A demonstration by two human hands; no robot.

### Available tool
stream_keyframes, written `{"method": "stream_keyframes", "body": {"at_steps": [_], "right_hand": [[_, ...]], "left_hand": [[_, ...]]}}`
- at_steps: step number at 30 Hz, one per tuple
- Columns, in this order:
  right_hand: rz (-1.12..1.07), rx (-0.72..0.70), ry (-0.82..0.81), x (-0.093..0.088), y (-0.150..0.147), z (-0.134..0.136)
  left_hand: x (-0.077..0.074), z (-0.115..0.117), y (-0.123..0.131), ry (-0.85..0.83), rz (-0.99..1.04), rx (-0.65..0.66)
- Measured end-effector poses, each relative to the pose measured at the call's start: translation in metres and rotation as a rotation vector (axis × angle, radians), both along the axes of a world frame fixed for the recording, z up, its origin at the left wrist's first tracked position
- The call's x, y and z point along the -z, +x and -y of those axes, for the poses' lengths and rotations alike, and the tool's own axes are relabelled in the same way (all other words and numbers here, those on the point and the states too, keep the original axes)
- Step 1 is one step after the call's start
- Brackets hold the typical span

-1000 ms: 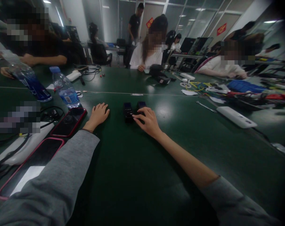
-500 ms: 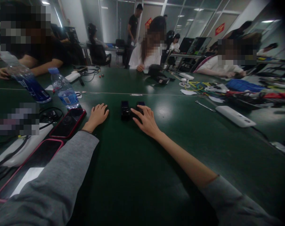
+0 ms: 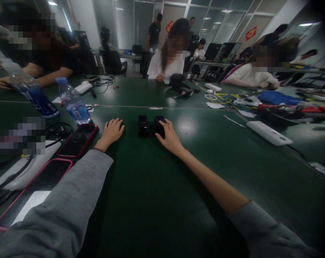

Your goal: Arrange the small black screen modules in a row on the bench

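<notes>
Two hands out: our right hand (image 3: 171, 138) pinches the right black box (image 3: 159, 126), left hand (image 3: 111, 132) lies flat, fingers together, beside the left black box (image 3: 143, 125).

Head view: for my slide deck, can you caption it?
Right hand grips a small black device beside its twin on the green table; left hand rests flat nearby.

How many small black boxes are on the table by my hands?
2. The left box lies alone on the table; the right box beside it is gripped by the right hand. Others may hide in the far clutter.
</notes>
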State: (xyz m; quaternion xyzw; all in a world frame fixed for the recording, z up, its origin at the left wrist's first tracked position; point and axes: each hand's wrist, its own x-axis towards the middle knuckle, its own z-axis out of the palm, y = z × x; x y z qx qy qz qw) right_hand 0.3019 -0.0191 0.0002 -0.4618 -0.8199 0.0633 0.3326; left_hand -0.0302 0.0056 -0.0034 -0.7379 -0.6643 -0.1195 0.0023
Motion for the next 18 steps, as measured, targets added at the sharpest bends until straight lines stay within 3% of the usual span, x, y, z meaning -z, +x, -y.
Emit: {"method": "stream_keyframes", "body": {"at_steps": [9,18], "right_hand": [[0.060,-0.080,-0.073,-0.0017,-0.0009,0.0029],[0.185,0.030,-0.020,-0.0077,-0.0039,0.0039]], "left_hand": [[0.0035,-0.0011,-0.0015,0.026,0.003,0.002],[0.0071,-0.0047,-0.0031,0.023,-0.003,0.002]]}}
